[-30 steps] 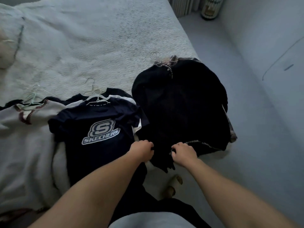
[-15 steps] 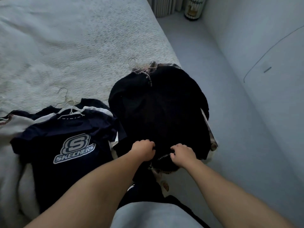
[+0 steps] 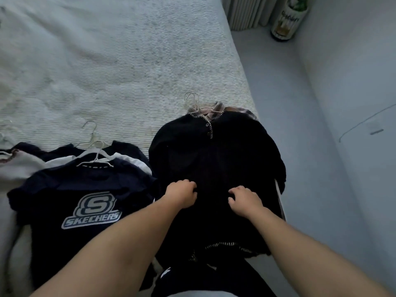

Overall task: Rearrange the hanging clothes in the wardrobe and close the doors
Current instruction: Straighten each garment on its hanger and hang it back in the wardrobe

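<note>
On the bed [image 3: 120,61], near its right edge, lies a black cardigan [image 3: 216,159] with pale stitching along its neckline and hem, still on a hanger [image 3: 194,101] whose hook points up the bed. A plaid shirt [image 3: 220,109] peeks out from under its collar. Both hands rest on the cardigan's lower front, close together but apart. The left hand [image 3: 182,195] has its fingers curled down into the dark fabric, and its grip seems to bunch the cloth, though the folds are too dark to be sure. The right hand [image 3: 244,200] also presses on the cardigan with fingers bent, tips digging into the cloth; whether it truly pinches anything I cannot tell. Both forearms reach in from the bottom of the view.

Just left of the cardigan, touching its side, lies a navy tee [image 3: 85,189] with a SKECHERS logo, on a white hanger [image 3: 95,159]. It tops a small stack: a white garment [image 3: 128,160] and another dark one show under its shoulders. Further left, a grey top [image 3: 19,166] with a dark red trim runs off the frame edge.

Right of the bed is pale floor [image 3: 300,146], then a white wall [image 3: 360,82]. At the top right corner stands a cylindrical container [image 3: 287,20] with lettering, beside a ribbed white radiator [image 3: 246,11]. The wardrobe is out of view.
</note>
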